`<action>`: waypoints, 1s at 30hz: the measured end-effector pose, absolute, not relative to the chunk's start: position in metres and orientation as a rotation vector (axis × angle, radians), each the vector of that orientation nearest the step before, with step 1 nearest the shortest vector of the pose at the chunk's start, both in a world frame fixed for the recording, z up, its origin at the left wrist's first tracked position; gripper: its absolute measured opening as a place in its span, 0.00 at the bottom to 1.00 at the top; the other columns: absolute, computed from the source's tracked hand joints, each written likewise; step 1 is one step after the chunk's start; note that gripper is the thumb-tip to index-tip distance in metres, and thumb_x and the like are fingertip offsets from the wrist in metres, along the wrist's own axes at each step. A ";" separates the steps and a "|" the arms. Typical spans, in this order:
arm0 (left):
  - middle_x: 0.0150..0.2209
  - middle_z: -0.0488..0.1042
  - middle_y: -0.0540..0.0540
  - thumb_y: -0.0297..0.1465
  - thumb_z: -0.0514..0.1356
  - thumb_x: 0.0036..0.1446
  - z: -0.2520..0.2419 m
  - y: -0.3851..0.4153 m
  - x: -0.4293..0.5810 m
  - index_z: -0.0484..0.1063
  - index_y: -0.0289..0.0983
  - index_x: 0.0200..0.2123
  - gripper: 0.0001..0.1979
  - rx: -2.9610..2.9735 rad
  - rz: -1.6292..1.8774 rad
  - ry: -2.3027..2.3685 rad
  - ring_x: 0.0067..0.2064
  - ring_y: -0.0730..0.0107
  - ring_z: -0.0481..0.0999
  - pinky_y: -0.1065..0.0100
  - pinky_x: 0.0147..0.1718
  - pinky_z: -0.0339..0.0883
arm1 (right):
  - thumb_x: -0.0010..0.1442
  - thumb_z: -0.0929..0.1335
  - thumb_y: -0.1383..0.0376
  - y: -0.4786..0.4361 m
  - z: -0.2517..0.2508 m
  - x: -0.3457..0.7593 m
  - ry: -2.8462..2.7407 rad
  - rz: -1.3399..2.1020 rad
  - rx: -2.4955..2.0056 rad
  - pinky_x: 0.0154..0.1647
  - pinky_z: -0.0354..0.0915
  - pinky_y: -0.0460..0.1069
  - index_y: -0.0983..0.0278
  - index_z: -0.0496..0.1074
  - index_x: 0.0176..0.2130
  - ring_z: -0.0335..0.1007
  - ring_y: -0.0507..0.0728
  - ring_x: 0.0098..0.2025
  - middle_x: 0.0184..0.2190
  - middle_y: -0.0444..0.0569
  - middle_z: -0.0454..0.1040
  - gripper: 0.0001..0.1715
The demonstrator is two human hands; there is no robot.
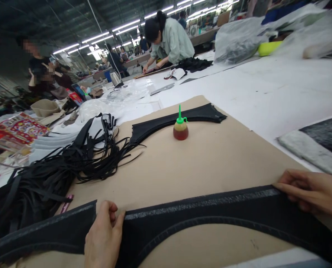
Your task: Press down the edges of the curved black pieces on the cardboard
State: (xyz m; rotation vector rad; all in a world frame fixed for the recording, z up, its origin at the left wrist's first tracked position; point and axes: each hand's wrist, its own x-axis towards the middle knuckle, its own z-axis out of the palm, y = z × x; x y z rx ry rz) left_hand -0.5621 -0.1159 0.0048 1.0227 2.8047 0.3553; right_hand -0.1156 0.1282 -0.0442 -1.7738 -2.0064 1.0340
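Pinching a panel (210,210) over a brown sheet (224,160), nearer than the bottle (180,131), between fingers of the left hand (103,232) at one upper corner and of the right hand (310,191) well along the same edge; gripping nothing else, as far as visible; already marked along that edge by a pale band (199,204), and along the curve by a ticked line; apparently well advanced on this piece, though impossible to tell whether wet or dry; matched, to the left of the bottle and nearer, by a second panel (65,230), likewise banded; not visibly joined to the first; flanked, left of the bottle, by a heap of strips (37,190); followed, just beyond the bottle, by a stack (177,116) of similar shape, with no band visible; apparently left to do, judging by that plain surface; backed, well beyond the bottle, by a white table (266,85) and a bent co-worker (174,41).
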 end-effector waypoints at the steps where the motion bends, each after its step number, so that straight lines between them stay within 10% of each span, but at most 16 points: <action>1: 0.33 0.74 0.50 0.40 0.52 0.60 0.003 -0.115 -0.560 0.64 0.44 0.36 0.07 1.189 0.459 2.780 0.34 0.62 0.76 0.65 0.33 0.65 | 0.49 0.66 0.39 0.126 -0.038 -0.120 -2.023 1.140 -1.784 0.20 0.61 0.52 0.57 0.69 0.24 0.65 0.56 0.18 0.20 0.54 0.70 0.26; 7: 0.43 0.74 0.46 0.30 0.51 0.64 0.003 -0.103 -0.537 0.70 0.45 0.49 0.14 2.340 0.525 2.496 0.44 0.63 0.75 0.63 0.40 0.65 | 0.57 0.63 0.53 0.115 -0.014 -0.138 -2.093 1.154 -1.761 0.22 0.59 0.49 0.60 0.68 0.25 0.67 0.56 0.19 0.20 0.50 0.70 0.16; 18: 0.50 0.71 0.41 0.17 0.47 0.53 -0.010 -0.079 -0.475 0.60 0.42 0.62 0.34 2.613 0.489 1.902 0.51 0.61 0.73 0.63 0.47 0.72 | 0.61 0.64 0.61 0.112 -0.015 -0.138 -2.121 1.033 -1.747 0.20 0.57 0.46 0.62 0.68 0.27 0.68 0.54 0.19 0.19 0.46 0.71 0.12; 30: 0.41 0.72 0.44 0.25 0.51 0.64 -0.009 -0.026 -0.440 0.69 0.39 0.46 0.11 2.428 0.391 1.944 0.42 0.61 0.73 0.62 0.41 0.72 | 0.61 0.65 0.62 0.110 -0.015 -0.136 -2.202 0.918 -1.725 0.21 0.59 0.45 0.63 0.70 0.31 0.69 0.52 0.18 0.20 0.43 0.73 0.09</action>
